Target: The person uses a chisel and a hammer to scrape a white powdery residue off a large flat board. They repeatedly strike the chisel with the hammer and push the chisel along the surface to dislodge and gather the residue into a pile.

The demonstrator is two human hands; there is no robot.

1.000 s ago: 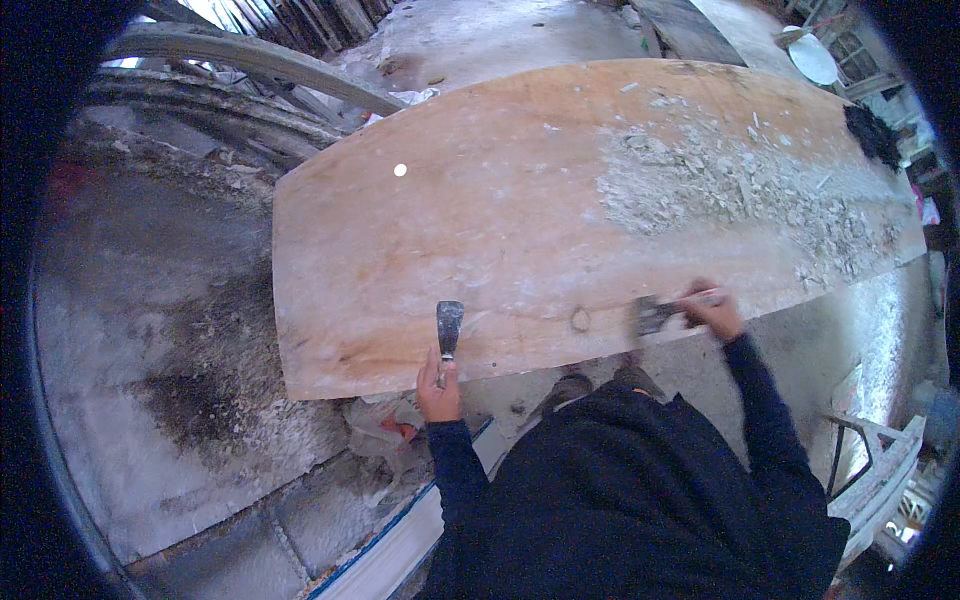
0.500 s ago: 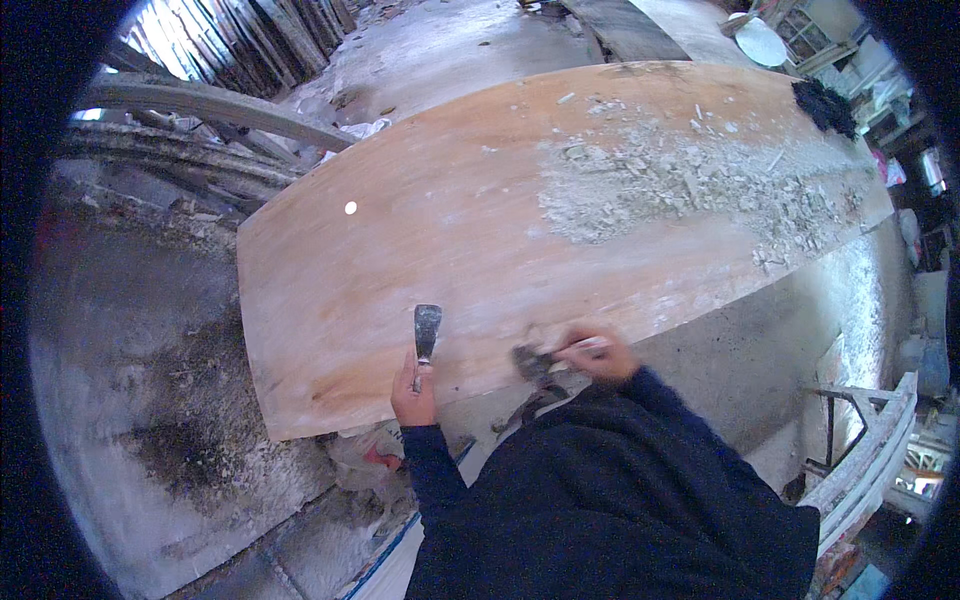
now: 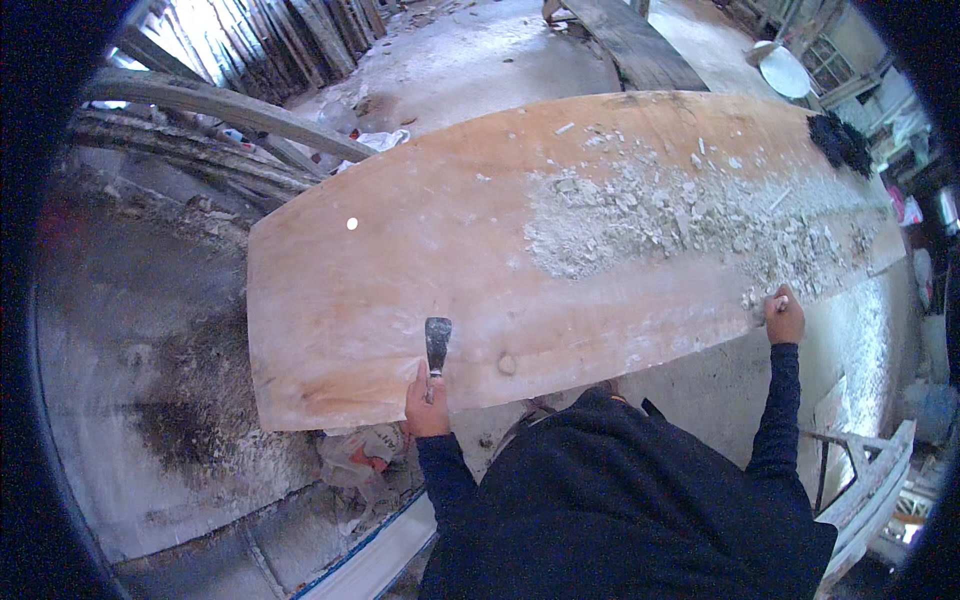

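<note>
My left hand (image 3: pixel 428 408) grips a putty knife (image 3: pixel 438 345) with a short handle, its wide dark blade pointing away from me over the near edge of a large wooden board (image 3: pixel 400 290). At the board's right near edge, my right hand (image 3: pixel 785 318) is closed round a pale handle (image 3: pixel 781 303). The head of that tool blends into the rubble and is hard to make out; half a second ago it looked like a brush. Pale flakes and crumbs (image 3: pixel 640 220) lie in a thick heap across the board's right half, just beyond my right hand.
A dark shaggy bundle (image 3: pixel 840 145) rests on the board's far right corner. Wooden beams (image 3: pixel 200 150) are stacked at the left, and a plastic bag (image 3: pixel 365 450) sits below the near edge. A whitish wooden frame (image 3: pixel 870 500) stands at the right, a dark plank (image 3: pixel 640 45) beyond the board.
My right hand has swept far to the right along the near edge, up to the crumbs, with the brush. My left hand keeps the putty knife in nearly the same place.
</note>
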